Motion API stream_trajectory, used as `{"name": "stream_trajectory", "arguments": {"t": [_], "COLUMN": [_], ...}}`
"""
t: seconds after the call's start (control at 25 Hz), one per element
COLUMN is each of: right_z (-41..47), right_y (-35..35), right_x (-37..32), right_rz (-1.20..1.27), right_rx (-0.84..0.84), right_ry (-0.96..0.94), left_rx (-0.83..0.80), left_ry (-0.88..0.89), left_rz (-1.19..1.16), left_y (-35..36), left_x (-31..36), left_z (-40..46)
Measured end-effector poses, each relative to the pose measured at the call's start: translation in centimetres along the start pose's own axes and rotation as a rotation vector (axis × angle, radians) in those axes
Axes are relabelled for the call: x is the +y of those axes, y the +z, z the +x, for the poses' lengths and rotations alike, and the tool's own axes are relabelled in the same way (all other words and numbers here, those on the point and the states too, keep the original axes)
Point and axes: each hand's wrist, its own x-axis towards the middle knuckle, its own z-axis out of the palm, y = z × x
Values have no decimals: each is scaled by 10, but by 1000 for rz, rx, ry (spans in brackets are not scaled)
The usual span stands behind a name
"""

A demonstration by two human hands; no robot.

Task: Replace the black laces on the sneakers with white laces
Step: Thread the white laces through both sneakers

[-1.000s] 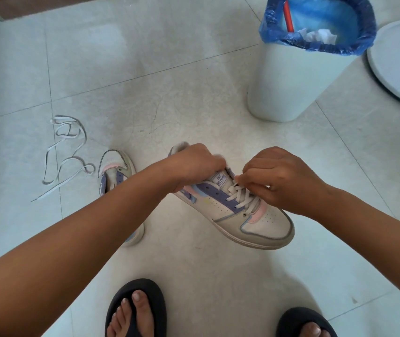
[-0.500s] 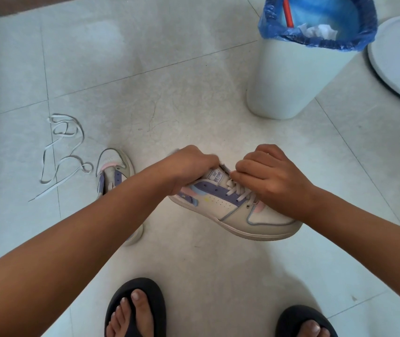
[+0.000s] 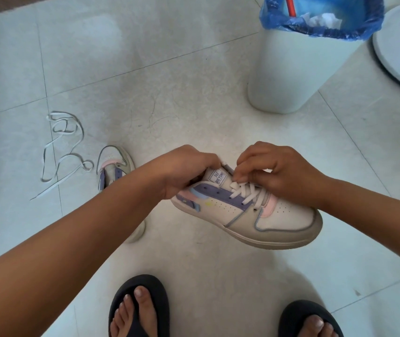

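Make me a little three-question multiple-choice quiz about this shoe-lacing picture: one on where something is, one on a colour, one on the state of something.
1. Where does the loose lace lie?
A. in the bin
B. on the floor beside the second sneaker
C. across the sandals

2. What colour is the liner of the bin?
A. blue
B. black
C. green

3. How is the held sneaker laced?
A. no lace at all
B. fully, tied in a bow
C. partly, upper eyelets empty

Answers: 1 B, it lies on the tile left of that shoe. 2 A, blue plastic folds over the rim. 3 C, white crossings cover only the lower eyelets, where the right hand pinches the lace and the left hand grips the collar.
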Motion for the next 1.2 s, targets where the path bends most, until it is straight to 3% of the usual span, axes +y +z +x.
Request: {"name": "stream_trajectory", "arguments": {"t": [0.08, 0.12, 0.24, 0.32, 0.6, 0.84, 1.0, 1.2], "right_z": [0, 1, 1, -2, -15, -14, -11, -11], "right_y": [-3, -1, 12, 18, 22, 29, 31, 33], "right_x": [-5, -7, -15, -16, -11, -9, -10, -11], "right_rz": [161, 90, -362, -464, -317, -264, -164, -224], "right_rx": [-18, -14, 112, 167, 76, 156, 176, 346], "right_ry": [171, 153, -132, -192, -94, -190, -74, -159], "left_rx": [-20, -8, 44, 34, 74, 128, 120, 144], "left_ry": [5, 8, 11, -7, -2, 8, 11, 23], "left_rz": [-34, -27, -75, -182, -165, -132, -153, -212], "left_y": [-1, -1, -1, -1, 2, 6, 9, 10], "left_x": [-3, -4, -6, -7, -13, -10, -11, -12], "left_z": [-2, -2, -2, -2, -3, -4, -4, 1]}}
